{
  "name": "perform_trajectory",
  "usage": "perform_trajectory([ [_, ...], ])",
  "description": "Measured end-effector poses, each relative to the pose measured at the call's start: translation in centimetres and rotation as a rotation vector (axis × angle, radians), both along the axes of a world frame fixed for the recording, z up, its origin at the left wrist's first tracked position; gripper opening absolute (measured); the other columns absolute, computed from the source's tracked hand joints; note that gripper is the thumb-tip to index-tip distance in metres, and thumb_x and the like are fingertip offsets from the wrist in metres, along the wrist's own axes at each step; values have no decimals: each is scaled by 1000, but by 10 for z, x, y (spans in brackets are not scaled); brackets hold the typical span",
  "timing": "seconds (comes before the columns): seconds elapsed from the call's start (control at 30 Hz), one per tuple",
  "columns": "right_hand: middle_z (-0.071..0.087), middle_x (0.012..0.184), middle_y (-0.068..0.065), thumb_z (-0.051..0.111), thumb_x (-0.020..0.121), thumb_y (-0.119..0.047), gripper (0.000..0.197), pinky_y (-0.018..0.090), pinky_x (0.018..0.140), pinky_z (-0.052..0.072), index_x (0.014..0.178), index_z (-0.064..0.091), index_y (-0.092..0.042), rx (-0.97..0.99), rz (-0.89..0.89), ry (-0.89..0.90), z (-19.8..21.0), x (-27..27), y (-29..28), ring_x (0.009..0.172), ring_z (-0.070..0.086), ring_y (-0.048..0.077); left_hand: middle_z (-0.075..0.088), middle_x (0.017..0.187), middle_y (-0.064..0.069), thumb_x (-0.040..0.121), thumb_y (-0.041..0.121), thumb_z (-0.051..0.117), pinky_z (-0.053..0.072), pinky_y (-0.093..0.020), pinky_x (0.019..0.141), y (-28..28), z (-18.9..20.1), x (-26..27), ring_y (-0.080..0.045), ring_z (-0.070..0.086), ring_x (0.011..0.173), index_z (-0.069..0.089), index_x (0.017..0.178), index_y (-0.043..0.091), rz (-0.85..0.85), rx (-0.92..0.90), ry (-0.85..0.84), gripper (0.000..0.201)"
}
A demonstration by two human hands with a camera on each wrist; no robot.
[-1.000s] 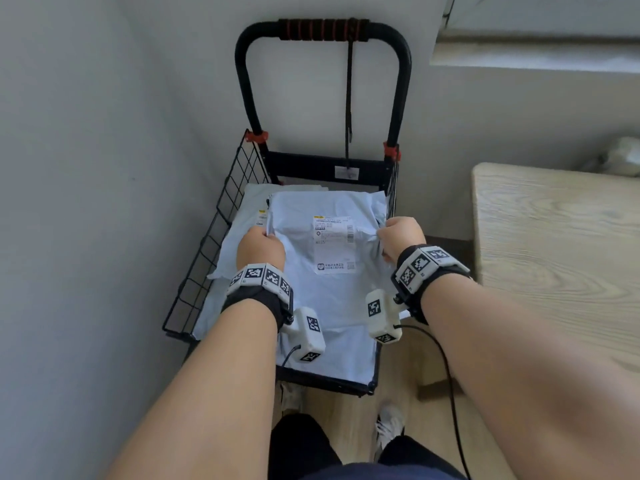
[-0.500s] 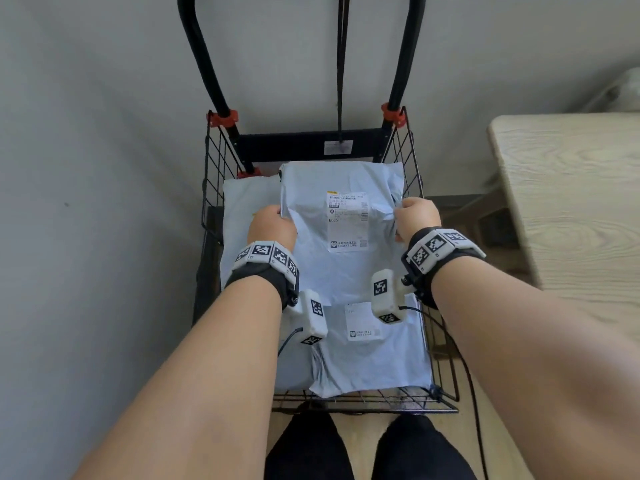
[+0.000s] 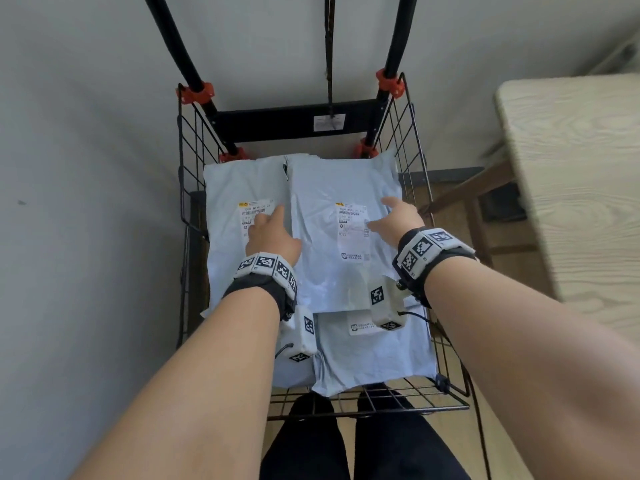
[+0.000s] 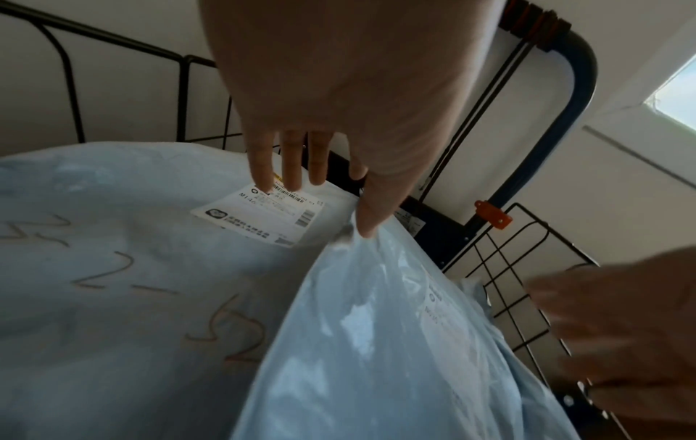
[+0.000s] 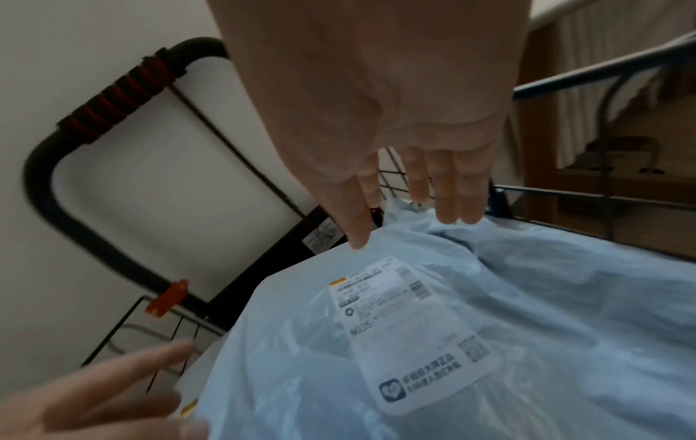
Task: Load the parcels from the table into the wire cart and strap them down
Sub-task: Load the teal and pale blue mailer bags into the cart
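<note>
We are at the tail of the loading step: the pale blue parcels lie stacked in the wire cart [image 3: 412, 140], and the slice of table [image 3: 571, 174] visible on our right carries none, though most of it is out of view. The top parcel [image 3: 332, 244] sits toward the cart's right side, overlapping the left parcel [image 3: 235, 188] beneath it, with a lower parcel [image 3: 374, 355] showing at the near end. Our left hand [image 3: 273, 233] has its fingers straight and relaxed, gripping nothing; the left wrist view shows the fingertips over the left parcel's label and the thumb touching the raised edge of the top parcel. Our right hand [image 3: 398, 220] is likewise spread and released above the top parcel's right half, near its shipping label [image 3: 353, 233]; whether it presses on the plastic or floats just over it, we cannot tell. We judge the parcel as set down, with both hands free. If no parcels remain on the table, the next move calls for the black strap [image 3: 328, 53] hanging from the handle down to the back bar: we would have to reach past the stack, take hold of it, draw it forward over the slippery bags and hook it to the front rim, with tension enough that nothing slides.
</note>
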State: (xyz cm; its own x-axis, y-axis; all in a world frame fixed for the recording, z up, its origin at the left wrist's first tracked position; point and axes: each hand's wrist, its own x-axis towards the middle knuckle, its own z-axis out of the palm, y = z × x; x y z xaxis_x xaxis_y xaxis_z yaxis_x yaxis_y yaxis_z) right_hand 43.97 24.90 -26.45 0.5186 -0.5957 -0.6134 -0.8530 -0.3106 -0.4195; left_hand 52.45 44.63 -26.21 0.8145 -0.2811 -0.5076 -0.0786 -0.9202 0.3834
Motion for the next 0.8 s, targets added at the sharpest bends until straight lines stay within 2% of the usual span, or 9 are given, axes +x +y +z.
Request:
perform_trajectory([
  [0.07, 33, 147, 11, 67, 85, -23, 72, 29, 73, 47, 147, 32, -29, 10, 116, -61, -1, 7, 10, 108, 58, 26, 18, 154, -5, 80, 30, 64, 31, -51, 109, 3, -4, -1, -31, 21, 140, 17, 148, 38, -63, 53, 27, 83],
  [0.1, 30, 149, 10, 70, 83, -24, 77, 29, 76, 48, 148, 30, -32, 18, 177, -66, -4, 10, 15, 114, 55, 26, 10, 157, -2, 78, 36, 66, 25, -56, 111, 5, -7, -2, -30, 14, 143, 12, 148, 42, -99, 101, 44, 88],
  [0.17, 20, 156, 7, 75, 79, -27, 88, 35, 93, 47, 150, 23, -37, 30, 286, -39, -13, 15, 26, 132, 41, 28, -1, 160, 2, 77, 47, 67, 13, -64, 112, 10, -17, -4, -30, 1, 147, 5, 148, 46, -148, 192, 67, 94],
  [0.23, 9, 159, 6, 78, 75, -32, 98, 45, 108, 39, 149, 16, -42, 30, 379, 17, -24, 19, 37, 143, 25, 30, -9, 161, 3, 78, 55, 64, 6, -68, 111, 15, -29, -4, -30, -7, 148, -1, 148, 48, -170, 246, 77, 95],
  [0.33, 2, 159, 1, 80, 68, -37, 106, 58, 107, 33, 146, 10, -50, -24, 495, 100, -43, 23, 49, 146, 11, 30, -13, 160, 3, 81, 59, 57, 7, -70, 109, 20, -48, -6, -30, -10, 148, -5, 147, 49, -193, 268, 82, 91],
  [0.43, -7, 160, -1, 79, 69, -34, 108, 64, 108, 27, 145, 5, -53, -22, 521, 152, -59, 27, 56, 148, -1, 31, -14, 160, 4, 86, 60, 48, 9, -72, 107, 20, -66, -9, -29, -10, 148, -3, 147, 48, -219, 287, 110, 80],
  [0.5, -11, 160, -2, 78, 71, -32, 109, 64, 110, 26, 145, 2, -53, -2, 526, 163, -67, 28, 57, 148, -6, 31, -15, 160, 5, 89, 60, 44, 8, -73, 106, 21, -75, -12, -29, -11, 148, -2, 147, 48, -231, 294, 139, 75],
  [0.63, -14, 160, -2, 77, 73, -25, 111, 53, 112, 31, 147, -1, -51, 13, 551, 182, -80, 29, 57, 148, -9, 31, -19, 159, 5, 91, 59, 42, 5, -74, 105, 19, -88, -9, -28, -14, 147, -4, 148, 49, -254, 315, 205, 74],
  [0.8, -21, 159, -2, 79, 73, -18, 120, 46, 105, 40, 146, -11, -51, -18, 601, 241, -89, 25, 60, 148, -12, 30, -21, 159, 5, 88, 59, 48, 8, -73, 106, 18, -99, -7, -27, -15, 147, -4, 149, 47, -282, 345, 247, 81],
])
